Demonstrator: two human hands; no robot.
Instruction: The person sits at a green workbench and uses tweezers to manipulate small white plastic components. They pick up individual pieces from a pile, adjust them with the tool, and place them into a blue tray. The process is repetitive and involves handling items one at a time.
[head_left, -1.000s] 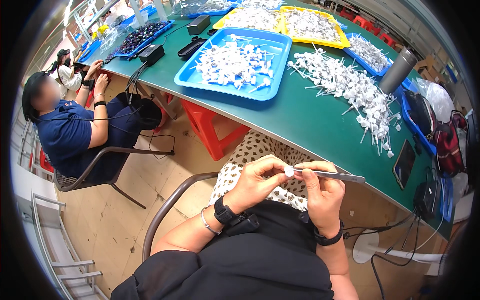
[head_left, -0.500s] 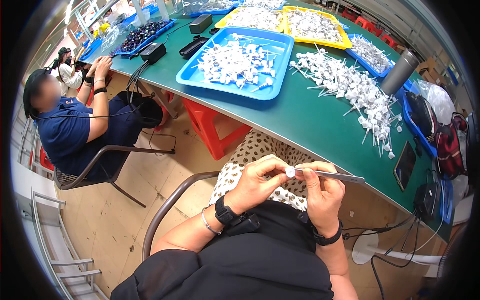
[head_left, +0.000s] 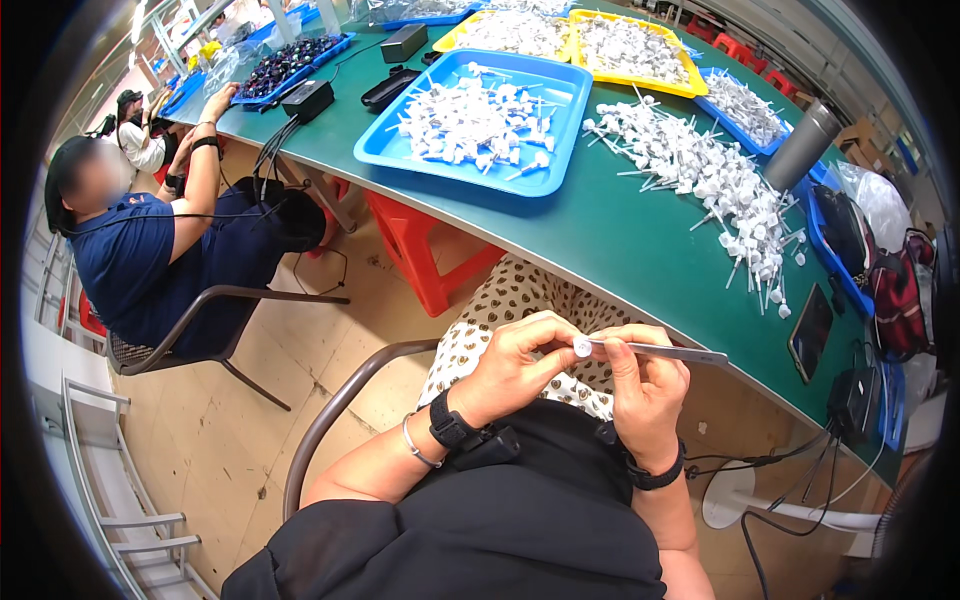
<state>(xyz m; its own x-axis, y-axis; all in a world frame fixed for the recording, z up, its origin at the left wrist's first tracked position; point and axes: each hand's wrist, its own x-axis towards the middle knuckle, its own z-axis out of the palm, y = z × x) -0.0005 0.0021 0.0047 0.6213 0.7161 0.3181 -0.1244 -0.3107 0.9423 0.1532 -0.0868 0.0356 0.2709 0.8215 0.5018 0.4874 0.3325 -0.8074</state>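
Over my lap, my left hand (head_left: 520, 365) pinches a small white plastic piece with a round head (head_left: 582, 347) between thumb and fingertips. My right hand (head_left: 645, 385) grips slim grey metal tweezers (head_left: 690, 353), whose broad end sticks out to the right. Their tip meets the white piece or lies just beside it; the fingers partly hide the contact. Ahead on the green table, a blue tray (head_left: 375, 147) carries many similar white stemmed pieces (head_left: 475, 120). To its right, a loose heap of these pieces (head_left: 710, 180) spreads toward the table's near edge.
Yellow trays (head_left: 690, 88) of white pieces stand at the back. A grey bottle (head_left: 803, 145), a phone (head_left: 810, 332) and a black adapter (head_left: 853, 398) with cables are on the right. Below the table is a red stool (head_left: 425, 260). A seated co-worker (head_left: 130, 240) is at left.
My hands, the white piece and the tweezers stay almost still. The co-worker at left has reached one arm out toward the tray of dark parts.
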